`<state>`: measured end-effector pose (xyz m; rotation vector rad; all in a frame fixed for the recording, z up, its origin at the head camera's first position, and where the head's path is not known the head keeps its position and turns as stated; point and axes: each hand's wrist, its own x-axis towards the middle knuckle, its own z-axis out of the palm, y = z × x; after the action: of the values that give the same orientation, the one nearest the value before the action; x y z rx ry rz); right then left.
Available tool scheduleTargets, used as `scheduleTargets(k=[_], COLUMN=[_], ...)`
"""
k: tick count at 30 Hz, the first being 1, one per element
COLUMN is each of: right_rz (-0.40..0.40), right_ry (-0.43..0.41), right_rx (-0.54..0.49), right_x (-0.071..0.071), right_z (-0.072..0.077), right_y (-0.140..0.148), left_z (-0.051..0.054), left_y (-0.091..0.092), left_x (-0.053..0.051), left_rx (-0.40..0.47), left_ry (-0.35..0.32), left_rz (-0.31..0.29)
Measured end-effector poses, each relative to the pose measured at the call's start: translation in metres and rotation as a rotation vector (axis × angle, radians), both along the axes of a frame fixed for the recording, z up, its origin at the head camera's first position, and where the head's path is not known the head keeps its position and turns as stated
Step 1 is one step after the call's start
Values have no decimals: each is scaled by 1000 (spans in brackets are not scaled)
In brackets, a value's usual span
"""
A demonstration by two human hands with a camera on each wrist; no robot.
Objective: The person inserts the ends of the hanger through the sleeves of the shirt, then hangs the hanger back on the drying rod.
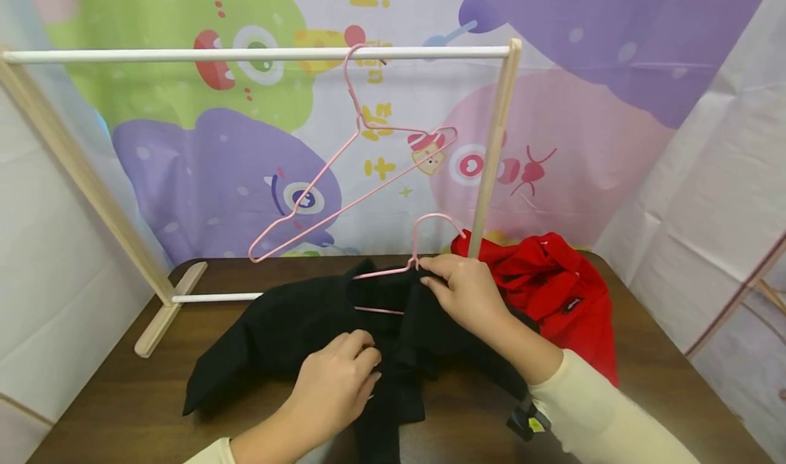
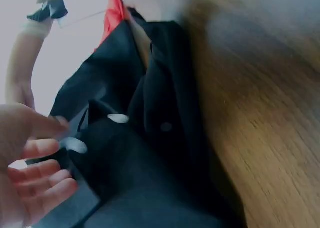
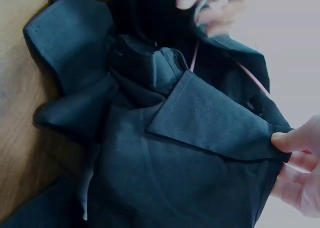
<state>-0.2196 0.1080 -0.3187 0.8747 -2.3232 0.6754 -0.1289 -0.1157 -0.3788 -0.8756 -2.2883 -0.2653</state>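
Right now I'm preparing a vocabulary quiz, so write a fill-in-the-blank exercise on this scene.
The right hand pinches the black garment by its pointed ____.
The hanger on the top bar is coloured ____.
In the head view, the red garment lies to the black one's ____.

Missing words: collar; pink; right.

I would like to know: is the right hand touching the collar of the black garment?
Touching. The right wrist view shows it: the right hand pinches the collar near its end, with no gap visible.
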Motion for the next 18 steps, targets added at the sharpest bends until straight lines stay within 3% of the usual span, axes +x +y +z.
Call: scheduleTargets(k=[3, 7, 9, 12, 18], right_rz=[13, 30, 41, 53, 40], right_ry=[14, 16, 14, 8, 1], right_rx=[6, 6, 7, 11, 30], right_x=[4, 8, 9, 10, 9], right_z=[0, 1, 1, 2, 3], right_y=[0, 0, 0, 0, 1], left_z=[7, 27, 38, 51, 64], left_y=[-6, -15, -19, -25, -28], left_x=[-3, -12, -18, -27, -43], left_rx=[110, 299, 343, 329, 193], left_ry=[7, 96, 128, 108, -39], left_rz=[58, 102, 138, 205, 302])
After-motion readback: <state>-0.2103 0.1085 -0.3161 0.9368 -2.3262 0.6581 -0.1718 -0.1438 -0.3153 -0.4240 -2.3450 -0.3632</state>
